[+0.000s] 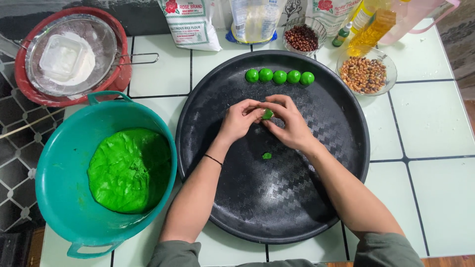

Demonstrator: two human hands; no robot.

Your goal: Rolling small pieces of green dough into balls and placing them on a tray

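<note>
Nearest the camera, two forearms in grey-green sleeves reach over the near rim of a round black tray (341, 198) that lies on a pale tiled table (435, 123). At the left, just beside the tray, a teal bowl (59, 163) holds a large mass of green dough (129, 169). A small crumb of green dough (266, 155) lies alone on the tray between the wrists. Above it, over the middle of the tray, the left hand (238, 120) and the right hand (291, 123) meet, both with fingers curled, pinching a small piece of green dough (267, 114) between their fingertips. Farther on, near the tray's far rim, five green dough balls (279, 76) sit in a row. Beyond the tray stand a glass bowl of peanuts (364, 74), a glass bowl of red beans (303, 37), a bottle of oil (372, 29), and flour bags (190, 24). At far left, a red basin (27, 91) carries a sieve of white flour (74, 54).
</note>
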